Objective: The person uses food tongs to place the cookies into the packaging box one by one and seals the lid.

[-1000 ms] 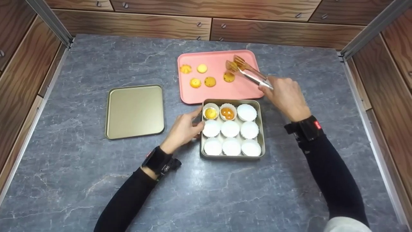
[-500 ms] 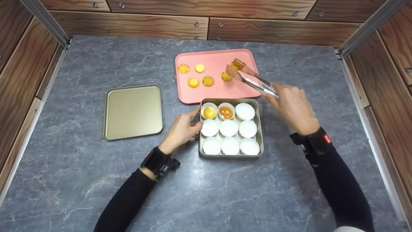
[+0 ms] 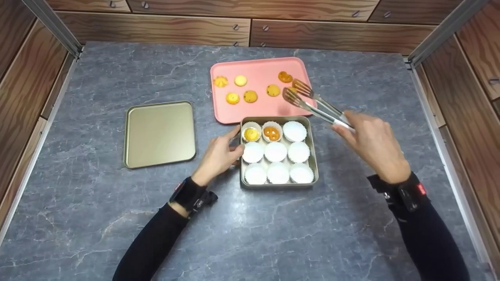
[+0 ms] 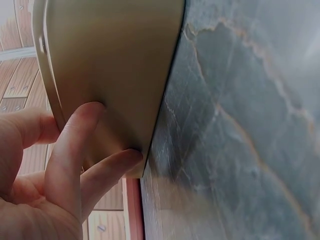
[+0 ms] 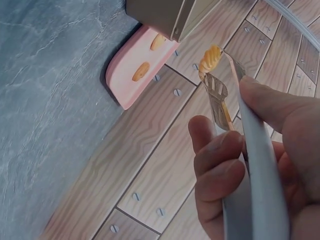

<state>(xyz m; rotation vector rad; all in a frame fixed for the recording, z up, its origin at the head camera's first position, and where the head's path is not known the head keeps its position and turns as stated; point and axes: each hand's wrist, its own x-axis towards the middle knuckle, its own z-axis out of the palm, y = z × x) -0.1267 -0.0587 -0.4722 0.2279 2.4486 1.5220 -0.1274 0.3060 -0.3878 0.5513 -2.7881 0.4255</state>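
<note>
My right hand [image 3: 373,144] grips metal tongs [image 3: 324,107] with brown slotted tips. A ridged golden cookie [image 5: 210,59] is pinched between those tips, over the right part of the pink tray [image 3: 265,111]. My left hand [image 3: 218,158] rests its fingertips against the left side of a gold tin [image 3: 315,171], seen close up in the left wrist view. Rows of white paper cups [image 3: 275,151] fill the tin. One back-row cup has a yellow cookie [image 3: 251,134] and another a pretzel cookie [image 3: 272,133].
On the tray lie a second pretzel cookie [image 3: 285,77], two speckled round cookies [image 3: 250,96] and several yellow ones [image 3: 240,80]. The tin's flat lid [image 3: 160,134] lies at left on the grey marbled table [image 3: 250,234]. Wood-patterned panels [image 3: 156,29] enclose the table.
My right hand has drawn the tongs toward me and to the right, now with a ridged cookie in them. The tray's pretzel cookie has come into plain sight. My left hand stays at the tin.
</note>
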